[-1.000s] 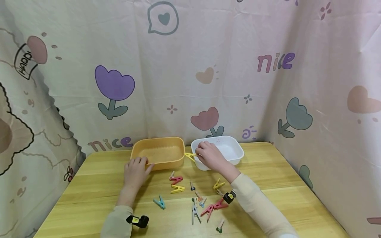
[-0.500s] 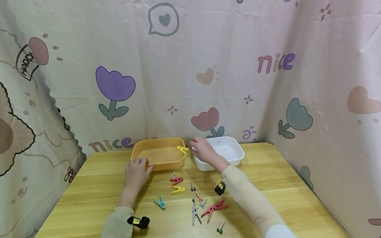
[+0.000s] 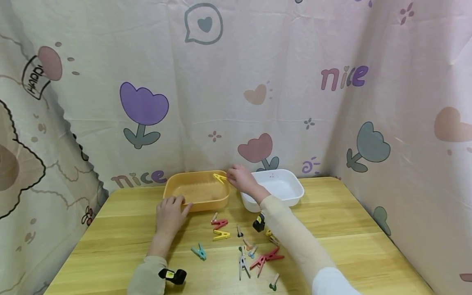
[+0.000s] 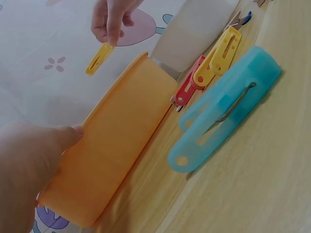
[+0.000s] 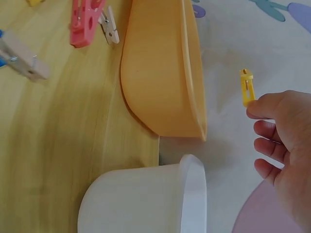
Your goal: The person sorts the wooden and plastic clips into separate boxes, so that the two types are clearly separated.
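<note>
My right hand [image 3: 241, 179] pinches a yellow clothespin [image 3: 220, 178] between thumb and fingertips. In the head view the clothespin overlaps the right end of the orange basin [image 3: 195, 206]; the right wrist view has the clothespin [image 5: 247, 87] up beyond the basin's rim. At the basin's near left corner, my left hand [image 3: 171, 215] holds the rim, with the thumb [image 4: 68, 137] along the near side and the other fingers hidden in the left wrist view. A turquoise clothespin [image 3: 199, 252] lies on the table to the right of my left forearm.
To the right of the orange basin stands a white basin [image 3: 295, 192], partly behind my right hand. On the wooden table [image 3: 103, 246] lie a red clothespin [image 3: 220, 223], another yellow one [image 3: 221, 234], a grey one [image 3: 242, 262] and several small wooden ones. A patterned curtain hangs behind.
My right hand has moved left from over the white basin, carrying the yellow clothespin from the gap between the basins to the orange basin's right end. My left hand stays put.
</note>
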